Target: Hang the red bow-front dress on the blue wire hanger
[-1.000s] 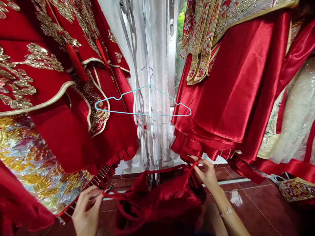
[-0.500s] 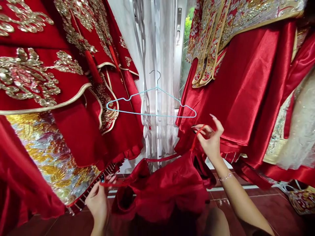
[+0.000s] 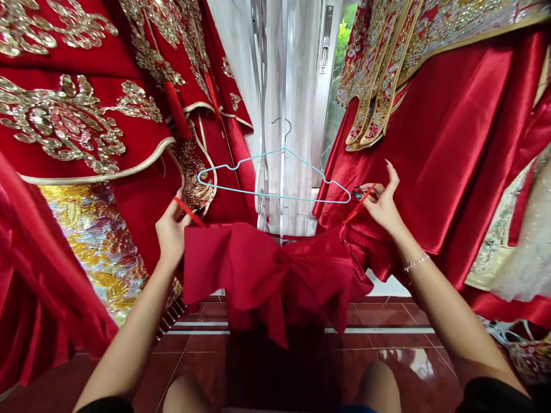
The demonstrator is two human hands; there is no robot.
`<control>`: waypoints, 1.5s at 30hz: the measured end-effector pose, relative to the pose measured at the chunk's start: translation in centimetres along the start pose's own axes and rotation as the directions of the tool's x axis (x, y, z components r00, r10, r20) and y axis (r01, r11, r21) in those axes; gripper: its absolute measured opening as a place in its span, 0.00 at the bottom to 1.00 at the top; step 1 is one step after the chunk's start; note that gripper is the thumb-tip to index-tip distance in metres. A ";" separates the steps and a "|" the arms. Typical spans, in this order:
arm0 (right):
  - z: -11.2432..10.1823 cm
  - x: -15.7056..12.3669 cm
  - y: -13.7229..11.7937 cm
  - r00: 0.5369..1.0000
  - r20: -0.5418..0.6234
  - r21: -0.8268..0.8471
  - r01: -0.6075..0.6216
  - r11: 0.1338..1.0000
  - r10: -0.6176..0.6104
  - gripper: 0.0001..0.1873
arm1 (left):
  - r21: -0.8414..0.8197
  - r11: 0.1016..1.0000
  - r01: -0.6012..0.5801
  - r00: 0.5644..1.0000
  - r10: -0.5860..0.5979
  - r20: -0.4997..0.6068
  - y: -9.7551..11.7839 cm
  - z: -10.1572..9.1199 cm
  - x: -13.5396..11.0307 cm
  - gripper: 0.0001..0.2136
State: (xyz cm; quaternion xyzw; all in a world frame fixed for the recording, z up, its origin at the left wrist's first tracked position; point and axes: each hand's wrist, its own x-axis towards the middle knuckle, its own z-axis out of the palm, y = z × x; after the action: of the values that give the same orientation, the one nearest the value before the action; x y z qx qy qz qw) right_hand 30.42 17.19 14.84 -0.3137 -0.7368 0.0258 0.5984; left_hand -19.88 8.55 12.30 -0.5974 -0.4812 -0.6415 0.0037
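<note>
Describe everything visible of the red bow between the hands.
The red bow is large and looks like soft satin, with two broad folded loops, a pinched centre and tails hanging down. It is suspended level above the floor, pulled out sideways. The left strap runs up into the left hand, and the right strap into the right hand. Both hands pinch their straps. Whether anything else touches it is unclear.

Your left hand (image 3: 172, 232) and right hand (image 3: 381, 206) are raised well apart, each pinching between thumb and fingers, with the right hand's long-nailed upper finger (image 3: 391, 172) pointing upward. Your left forearm (image 3: 129, 327) and right forearm (image 3: 451, 312) angle up and inward from the bottom corners, and a thin bracelet (image 3: 416, 263) circles your right wrist.
</note>
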 end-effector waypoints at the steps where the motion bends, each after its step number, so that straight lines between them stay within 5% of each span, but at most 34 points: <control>1: -0.1 0.8 0.4 0.999 0.047 0.029 -0.025 0.999 0.024 0.55 | -0.031 0.999 -0.012 0.999 0.014 0.044 0.0 0.1 1.7 0.38; 4: 0.2 3.2 0.7 0.975 0.217 0.110 -0.079 0.991 0.053 0.59 | -0.145 0.987 -0.069 0.976 0.097 0.193 0.2 0.5 5.9 0.42; 8: 1.0 6.3 0.1 0.910 0.412 0.186 -0.141 0.972 0.053 0.61 | -0.074 0.985 -0.156 0.908 0.173 0.381 2.0 1.0 10.1 0.42; 13: 0.7 7.9 0.3 0.825 0.545 0.206 -0.302 0.931 0.147 0.65 | 0.161 0.970 -0.180 0.838 0.066 0.542 4.7 0.4 13.5 0.37; 18: -0.3 7.1 1.3 0.830 0.519 0.233 -0.366 0.901 0.203 0.66 | 0.166 0.979 -0.120 0.764 -0.016 0.645 6.0 0.5 14.2 0.34; 23: 1.2 8.8 0.1 0.865 0.496 0.247 -0.221 0.944 0.073 0.60 | 0.199 0.958 -0.205 0.720 0.010 0.694 7.7 4.0 14.5 0.24; 27: 2.7 11.0 -1.4 0.804 0.595 0.204 -0.163 0.965 0.010 0.51 | 0.260 0.927 -0.271 0.680 -0.007 0.733 8.2 6.0 15.5 0.16; 30: 2.2 11.7 -1.5 0.727 0.684 0.114 -0.184 0.976 0.057 0.41 | 0.317 0.920 -0.229 0.610 -0.118 0.783 7.9 5.2 16.2 0.12; 31: 1.7 11.7 -1.4 0.731 0.677 0.085 -0.191 0.978 0.085 0.38 | 0.320 0.927 -0.194 0.572 -0.158 0.805 7.8 4.6 16.2 0.12; 33: 0.6 11.0 -1.2 0.824 0.554 0.039 -0.166 0.985 0.117 0.33 | 0.260 0.961 -0.094 0.532 -0.172 0.829 7.5 3.3 15.7 0.16; 34: 0.1 10.2 -1.1 0.884 0.453 0.022 -0.137 0.990 0.113 0.31 | 0.202 0.978 -0.047 0.567 -0.141 0.812 7.3 2.7 15.0 0.18; 35: -0.2 9.1 -1.1 0.930 0.354 0.005 -0.107 0.994 0.098 0.28 | 0.133 0.991 -0.020 0.648 -0.088 0.756 7.1 2.2 13.9 0.19; 37: -0.5 5.9 -1.4 0.979 0.198 -0.017 -0.046 0.999 0.049 0.22 | 0.016 0.998 -0.065 0.871 0.049 0.490 6.6 1.5 10.7 0.19; 38: -0.4 3.9 -1.6 0.987 0.161 -0.022 -0.018 1.000 0.022 0.19 | 0.000 0.992 -0.127 0.944 0.121 0.307 6.3 1.2 8.7 0.17; 40: 0.1 -0.5 -2.1 0.993 0.080 -0.078 0.091 0.993 -0.085 0.15 | 0.067 0.968 -0.241 0.967 0.234 0.101 5.5 0.9 4.3 0.13; 43: 1.1 -6.5 -2.3 0.970 0.143 -0.267 0.229 0.936 -0.197 0.14 | 0.196 0.915 -0.353 0.917 0.298 0.264 4.3 0.6 -1.2 0.12; 45: 1.6 -9.1 -2.0 0.917 0.352 -0.316 0.303 0.899 -0.186 0.14 | 0.210 0.908 -0.362 0.884 0.263 0.386 3.8 0.5 -3.1 0.14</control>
State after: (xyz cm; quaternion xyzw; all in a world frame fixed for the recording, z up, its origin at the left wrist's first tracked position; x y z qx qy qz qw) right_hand 28.90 11.67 7.35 -0.3145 -0.8478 -0.1380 0.4040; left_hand -16.38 5.08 12.21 -0.7653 -0.4552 -0.4426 0.1057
